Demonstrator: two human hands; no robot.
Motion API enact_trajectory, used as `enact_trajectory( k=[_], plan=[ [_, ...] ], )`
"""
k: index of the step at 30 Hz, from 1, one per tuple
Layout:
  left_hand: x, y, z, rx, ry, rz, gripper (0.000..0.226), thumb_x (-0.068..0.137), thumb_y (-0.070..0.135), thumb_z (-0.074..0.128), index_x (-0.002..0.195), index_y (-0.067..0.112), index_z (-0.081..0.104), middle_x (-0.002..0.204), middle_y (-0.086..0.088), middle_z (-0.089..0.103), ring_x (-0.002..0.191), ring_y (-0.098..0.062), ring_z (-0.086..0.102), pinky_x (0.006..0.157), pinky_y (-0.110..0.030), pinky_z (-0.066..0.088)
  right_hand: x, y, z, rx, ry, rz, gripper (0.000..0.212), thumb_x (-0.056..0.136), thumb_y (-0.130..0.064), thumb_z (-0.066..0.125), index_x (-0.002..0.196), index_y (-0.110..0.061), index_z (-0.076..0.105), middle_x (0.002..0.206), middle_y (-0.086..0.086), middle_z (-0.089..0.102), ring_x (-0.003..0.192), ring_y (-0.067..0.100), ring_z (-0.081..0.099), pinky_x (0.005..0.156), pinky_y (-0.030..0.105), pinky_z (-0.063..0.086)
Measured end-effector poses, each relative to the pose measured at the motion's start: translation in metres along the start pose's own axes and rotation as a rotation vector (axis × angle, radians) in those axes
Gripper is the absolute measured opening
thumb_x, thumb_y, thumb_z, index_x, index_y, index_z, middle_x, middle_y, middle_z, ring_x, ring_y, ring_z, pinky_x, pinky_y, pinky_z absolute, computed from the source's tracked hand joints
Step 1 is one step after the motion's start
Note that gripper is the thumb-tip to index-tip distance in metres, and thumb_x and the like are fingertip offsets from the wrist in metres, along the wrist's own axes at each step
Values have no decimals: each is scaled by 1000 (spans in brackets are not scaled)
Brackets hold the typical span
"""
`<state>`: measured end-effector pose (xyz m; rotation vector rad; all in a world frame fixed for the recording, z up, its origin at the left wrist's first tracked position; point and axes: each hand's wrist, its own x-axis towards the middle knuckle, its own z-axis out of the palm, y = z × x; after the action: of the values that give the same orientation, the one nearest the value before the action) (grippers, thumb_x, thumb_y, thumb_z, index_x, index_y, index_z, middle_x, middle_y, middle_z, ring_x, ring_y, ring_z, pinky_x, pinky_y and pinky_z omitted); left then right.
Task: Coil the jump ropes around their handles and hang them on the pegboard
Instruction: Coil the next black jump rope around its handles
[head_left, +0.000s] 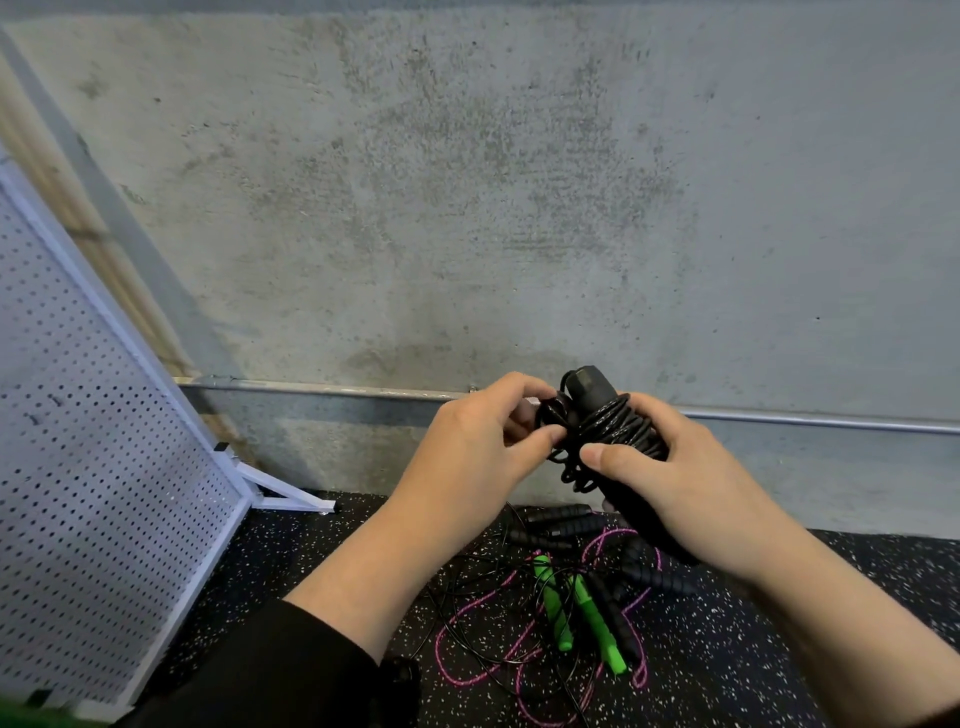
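The right hand (680, 483) grips a black rope bundle (602, 431), fingers curled around the handles with the thumb pressed across the front of the coils. The bundle's long axis runs near upright, tilted slightly left at the top, where a blunt handle end (587, 379) projects above the wraps. The left hand (478, 441) pinches the last loose loop of cord just beside the upper left of the bundle, thumb and forefinger closed on it. The cord is thin, glossy and braided in look; the handles are thick, matte cylinders. The pegboard (104, 467) stands well to the left of both hands, leaning, white and perforated, with small hooks showing on its face; the left hand is the nearer to it. The coming move likely calls for tucking the loop, then carrying the bundle leftward to a hook. Below the hands, on the speckled rubber floor (779, 649), lies a tangle of uncoiled ropes: green handles (556, 608), a pink cord (478, 670) and black ribbed handles (561, 519).
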<state>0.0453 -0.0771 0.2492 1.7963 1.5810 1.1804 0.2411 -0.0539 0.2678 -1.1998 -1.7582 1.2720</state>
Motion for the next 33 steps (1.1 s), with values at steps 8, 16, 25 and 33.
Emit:
enact_trajectory(
  k=[8, 16, 25, 33],
  plan=[
    [3, 2, -3, -202, -51, -219, 11, 95, 15, 65, 87, 22, 67, 68, -4, 65, 61, -16, 67, 74, -50, 63, 2, 4, 3, -181, -48, -27, 30, 82, -32, 78, 109, -38, 66, 84, -12, 74, 73, 3, 68, 65, 14, 48],
    [5, -3, -7, -273, -154, -340, 24, 90, -4, 60, 85, 19, 65, 70, -12, 56, 62, -28, 68, 75, -51, 64, 2, 7, 10, -215, -86, -6, 31, 81, -32, 80, 107, -36, 65, 83, -5, 75, 75, 17, 71, 71, 33, 55],
    [5, -9, -6, -21, -263, -316, 15, 95, 9, 67, 87, 19, 59, 79, -14, 75, 66, -28, 75, 69, -51, 63, 2, 13, 12, -279, -126, 36, 29, 80, -36, 80, 104, -38, 64, 82, -14, 74, 73, 4, 69, 70, 23, 51],
    [3, -5, -6, -139, -174, -396, 16, 87, 4, 62, 95, 15, 55, 65, -12, 65, 54, -27, 68, 58, -40, 55, 1, 7, 17, -195, -155, 56, 22, 83, -30, 78, 101, -36, 65, 68, -5, 71, 58, 11, 65, 55, 23, 49]
  ],
)
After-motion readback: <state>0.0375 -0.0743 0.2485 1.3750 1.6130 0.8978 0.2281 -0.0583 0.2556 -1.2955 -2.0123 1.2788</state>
